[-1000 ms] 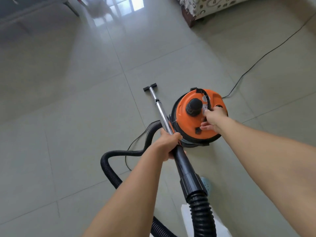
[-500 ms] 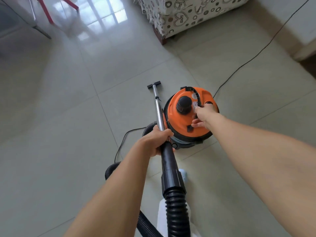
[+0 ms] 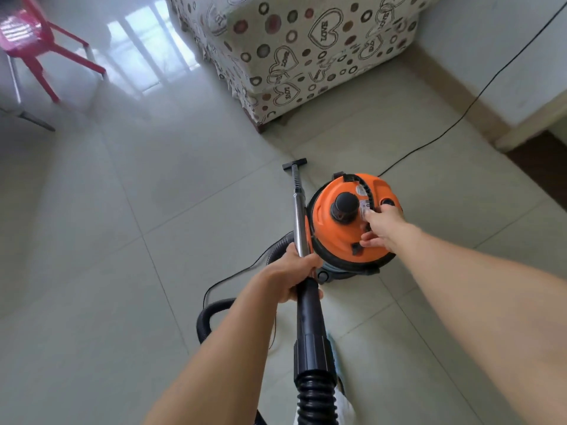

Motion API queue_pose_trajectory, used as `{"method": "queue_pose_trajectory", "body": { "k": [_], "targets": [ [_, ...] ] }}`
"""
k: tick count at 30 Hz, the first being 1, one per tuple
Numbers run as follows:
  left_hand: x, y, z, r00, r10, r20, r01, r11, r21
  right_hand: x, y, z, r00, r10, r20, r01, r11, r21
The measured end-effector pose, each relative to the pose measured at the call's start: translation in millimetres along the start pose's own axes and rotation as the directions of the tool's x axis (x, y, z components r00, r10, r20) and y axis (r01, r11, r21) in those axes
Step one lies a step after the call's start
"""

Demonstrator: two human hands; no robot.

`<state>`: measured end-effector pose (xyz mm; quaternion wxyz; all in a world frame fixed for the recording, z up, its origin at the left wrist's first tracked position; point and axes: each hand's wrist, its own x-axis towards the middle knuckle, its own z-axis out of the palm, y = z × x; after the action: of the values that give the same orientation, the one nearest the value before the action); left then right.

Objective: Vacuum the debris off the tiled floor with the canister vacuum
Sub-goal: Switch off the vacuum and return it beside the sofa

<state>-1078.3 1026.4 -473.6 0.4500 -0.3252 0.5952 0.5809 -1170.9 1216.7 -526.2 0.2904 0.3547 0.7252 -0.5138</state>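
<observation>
Canister vacuum point(image 3: 343, 231) lid partly hidden under right hand point(image 3: 382, 230); hose point(image 3: 316, 403) cut off.

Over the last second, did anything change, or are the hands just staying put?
Mostly the view lifted: a patterned sofa and red chair came into sight. The left hand still grips the wand; the right hand stays on the vacuum lid. Nozzle remains on the floor.
</observation>
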Motion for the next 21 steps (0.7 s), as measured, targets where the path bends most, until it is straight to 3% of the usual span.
{"method": "queue_pose_trajectory", "body": {
  "k": [21],
  "targets": [
    [130, 276, 80, 1.000, -0.017, -0.015, 0.019, 0.983, 0.180, 189, -193, -153, 1.000, -0.003, -0.006, 0.004, 0.999, 0.053]
  ]
}}
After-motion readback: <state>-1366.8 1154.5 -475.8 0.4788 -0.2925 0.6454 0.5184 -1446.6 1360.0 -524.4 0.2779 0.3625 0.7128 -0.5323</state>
